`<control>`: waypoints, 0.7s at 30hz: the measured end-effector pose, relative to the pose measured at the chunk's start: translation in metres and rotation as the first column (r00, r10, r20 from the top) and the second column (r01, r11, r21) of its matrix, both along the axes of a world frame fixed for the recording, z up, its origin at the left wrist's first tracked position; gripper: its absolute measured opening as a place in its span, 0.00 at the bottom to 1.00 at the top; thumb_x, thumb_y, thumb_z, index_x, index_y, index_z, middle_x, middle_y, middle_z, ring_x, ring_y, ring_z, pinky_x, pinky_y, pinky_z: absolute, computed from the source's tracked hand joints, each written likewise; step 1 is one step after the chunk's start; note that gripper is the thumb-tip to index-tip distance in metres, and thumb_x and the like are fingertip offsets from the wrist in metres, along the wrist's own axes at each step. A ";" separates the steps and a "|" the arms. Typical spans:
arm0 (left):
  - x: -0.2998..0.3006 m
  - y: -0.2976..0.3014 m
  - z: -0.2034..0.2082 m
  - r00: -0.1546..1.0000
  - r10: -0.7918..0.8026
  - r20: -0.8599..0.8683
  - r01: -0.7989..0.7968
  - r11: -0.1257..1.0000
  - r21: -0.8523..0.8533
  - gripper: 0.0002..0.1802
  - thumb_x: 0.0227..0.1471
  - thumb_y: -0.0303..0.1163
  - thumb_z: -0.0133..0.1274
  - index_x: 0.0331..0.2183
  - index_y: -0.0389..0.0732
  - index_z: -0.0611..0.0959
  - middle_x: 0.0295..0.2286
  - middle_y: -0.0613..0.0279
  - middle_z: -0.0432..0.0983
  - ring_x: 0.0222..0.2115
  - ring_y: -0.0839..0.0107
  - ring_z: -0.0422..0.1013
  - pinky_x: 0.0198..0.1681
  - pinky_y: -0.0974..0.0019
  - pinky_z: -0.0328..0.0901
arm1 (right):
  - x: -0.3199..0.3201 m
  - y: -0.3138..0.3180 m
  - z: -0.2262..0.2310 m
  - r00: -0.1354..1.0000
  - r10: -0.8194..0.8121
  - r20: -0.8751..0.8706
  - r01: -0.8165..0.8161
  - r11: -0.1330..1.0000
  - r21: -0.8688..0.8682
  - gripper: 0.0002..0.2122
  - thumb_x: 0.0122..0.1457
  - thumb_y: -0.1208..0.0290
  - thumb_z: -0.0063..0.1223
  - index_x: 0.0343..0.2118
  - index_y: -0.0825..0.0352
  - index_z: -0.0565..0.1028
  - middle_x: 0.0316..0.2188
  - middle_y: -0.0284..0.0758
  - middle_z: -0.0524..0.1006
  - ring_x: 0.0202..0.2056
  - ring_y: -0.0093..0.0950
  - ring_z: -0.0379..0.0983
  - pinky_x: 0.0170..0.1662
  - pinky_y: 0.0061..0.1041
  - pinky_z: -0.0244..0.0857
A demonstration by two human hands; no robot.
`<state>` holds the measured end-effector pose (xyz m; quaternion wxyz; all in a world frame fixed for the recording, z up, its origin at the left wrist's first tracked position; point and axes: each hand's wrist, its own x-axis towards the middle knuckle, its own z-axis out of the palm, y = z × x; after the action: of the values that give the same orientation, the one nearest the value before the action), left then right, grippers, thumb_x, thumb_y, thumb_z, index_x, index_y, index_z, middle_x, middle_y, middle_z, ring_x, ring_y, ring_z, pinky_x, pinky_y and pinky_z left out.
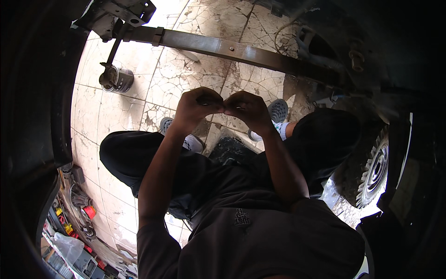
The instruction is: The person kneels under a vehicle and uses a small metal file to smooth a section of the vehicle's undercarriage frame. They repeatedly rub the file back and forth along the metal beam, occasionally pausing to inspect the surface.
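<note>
My left hand (195,109) and my right hand (248,109) meet in front of me, above the floor between my feet. Both have their fingers curled round, with the tips pinched together where the hands touch. Whatever they pinch, if anything, is too small and dark to make out. Beyond them a long flat metal bar (200,42), like a leaf spring with a clamp round it, crosses from the upper left to the right.
A metal can (123,80) stands on the cracked tile floor (153,74) at the left, below a hanging rod. At the right is a wheel with a treaded tyre (374,172). Tools and a plastic bag (68,246) lie at lower left. Dark vehicle parts frame the view.
</note>
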<state>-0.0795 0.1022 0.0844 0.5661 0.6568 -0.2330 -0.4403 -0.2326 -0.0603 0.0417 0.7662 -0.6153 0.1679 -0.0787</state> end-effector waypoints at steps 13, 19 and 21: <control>0.000 0.000 -0.015 0.973 -0.070 -0.219 0.041 0.990 -0.136 0.12 0.55 0.22 0.65 0.42 0.31 0.82 0.37 0.55 0.84 0.40 0.69 0.80 0.49 0.66 0.74 | -0.003 0.004 -0.015 0.989 -0.145 -0.014 0.145 0.968 0.205 0.13 0.59 0.72 0.68 0.46 0.70 0.82 0.41 0.36 0.84 0.45 0.25 0.81 0.50 0.26 0.73; -0.018 -0.010 -0.031 0.850 0.144 -0.507 -0.183 0.983 -0.028 0.18 0.59 0.27 0.63 0.48 0.29 0.79 0.43 0.53 0.81 0.46 0.65 0.78 0.55 0.62 0.72 | 0.003 0.047 -0.021 0.920 -0.393 -0.004 0.392 0.916 0.087 0.18 0.65 0.62 0.62 0.53 0.67 0.80 0.50 0.37 0.82 0.52 0.24 0.77 0.58 0.27 0.67; -0.028 -0.017 -0.033 0.781 0.194 -0.594 -0.234 0.972 0.011 0.20 0.59 0.28 0.63 0.50 0.29 0.79 0.45 0.52 0.80 0.48 0.64 0.78 0.56 0.62 0.71 | 0.002 0.050 -0.023 0.910 -0.412 -0.041 0.405 0.864 0.299 0.16 0.69 0.62 0.57 0.53 0.68 0.77 0.49 0.35 0.79 0.50 0.22 0.75 0.55 0.25 0.67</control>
<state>-0.1077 0.0852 0.0514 0.6770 0.4911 0.0170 -0.5479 -0.2307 -0.0106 0.0190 0.8186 -0.4410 0.2951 -0.2200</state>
